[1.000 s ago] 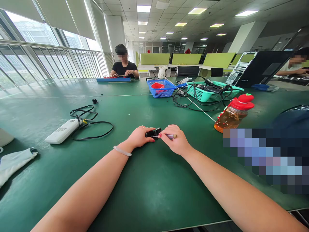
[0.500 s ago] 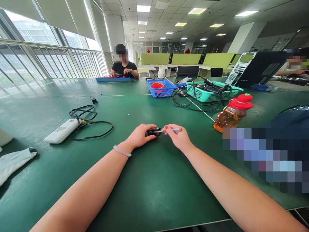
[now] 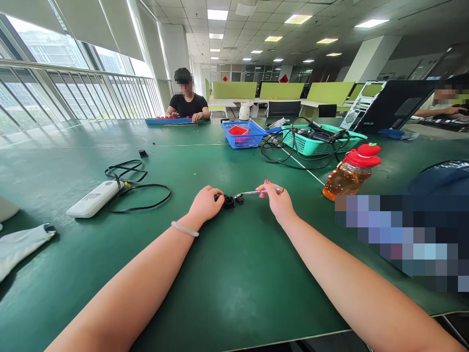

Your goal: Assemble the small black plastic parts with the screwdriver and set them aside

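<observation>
My left hand (image 3: 207,204) wears a pale bangle and is closed on a small black part, mostly hidden under the fingers. Right beside its fingertips, a black piece with a round opening (image 3: 229,202) rests on the green table. To the right of that lies a smaller black and silvery piece (image 3: 239,198). My right hand (image 3: 276,198) grips a slim screwdriver (image 3: 270,191) with a clear purplish handle, held nearly level. Its metal shaft points left, and the tip reaches the silvery piece; whether they touch, I cannot tell.
A white power bank (image 3: 95,198) with a black cord lies left. Farther back are a blue basket (image 3: 244,138), a teal basket (image 3: 308,146) of cables and a tilted computer case (image 3: 388,105). A red-capped bottle (image 3: 346,176) stands right. A person (image 3: 188,103) sits across the table.
My right hand has drawn back to the right with the screwdriver. My left hand has shifted slightly left, and the black pieces between the hands now show more fully.
</observation>
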`<state>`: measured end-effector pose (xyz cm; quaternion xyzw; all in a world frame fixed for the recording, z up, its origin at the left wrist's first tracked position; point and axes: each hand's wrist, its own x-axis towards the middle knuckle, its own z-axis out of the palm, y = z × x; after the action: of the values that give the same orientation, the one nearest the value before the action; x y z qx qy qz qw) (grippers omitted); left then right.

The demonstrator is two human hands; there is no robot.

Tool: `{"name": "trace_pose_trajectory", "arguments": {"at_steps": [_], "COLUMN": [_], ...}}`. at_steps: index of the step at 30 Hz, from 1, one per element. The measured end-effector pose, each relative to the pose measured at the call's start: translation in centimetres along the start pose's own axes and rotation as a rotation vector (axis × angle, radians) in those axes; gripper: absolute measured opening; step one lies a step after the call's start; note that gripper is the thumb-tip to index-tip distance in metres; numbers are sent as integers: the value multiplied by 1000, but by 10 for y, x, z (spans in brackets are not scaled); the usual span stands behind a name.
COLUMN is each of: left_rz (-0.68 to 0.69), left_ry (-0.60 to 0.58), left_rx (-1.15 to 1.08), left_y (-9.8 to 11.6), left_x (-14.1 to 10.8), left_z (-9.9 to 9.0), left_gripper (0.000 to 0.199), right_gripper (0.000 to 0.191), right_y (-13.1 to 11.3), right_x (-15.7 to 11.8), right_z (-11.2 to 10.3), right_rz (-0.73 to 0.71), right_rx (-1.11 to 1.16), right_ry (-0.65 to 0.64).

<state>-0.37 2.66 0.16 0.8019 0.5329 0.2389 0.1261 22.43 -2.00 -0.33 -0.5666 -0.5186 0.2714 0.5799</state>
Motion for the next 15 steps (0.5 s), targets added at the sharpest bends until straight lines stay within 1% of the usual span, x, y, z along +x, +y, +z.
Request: {"name": "trace_pose_trajectory", "arguments": {"at_steps": [6,10,15], "left_rz": [-11,43,85], "left_ry": [-47,-62,-98], "left_rx": [9,53,67], "left_y": [0,-2,-3], "left_x": [0,0,1], "left_z": [-2,0,1], "left_gripper": [38,39,40], "right_gripper": [57,57,57], "right_y": [2,4,1], "right_x": [2,1,-1], "right_z": [0,1,1], "right_rz": [2,8,3], "right_rx": [18,20,36], "right_ry": [-15,-21,-60]}}
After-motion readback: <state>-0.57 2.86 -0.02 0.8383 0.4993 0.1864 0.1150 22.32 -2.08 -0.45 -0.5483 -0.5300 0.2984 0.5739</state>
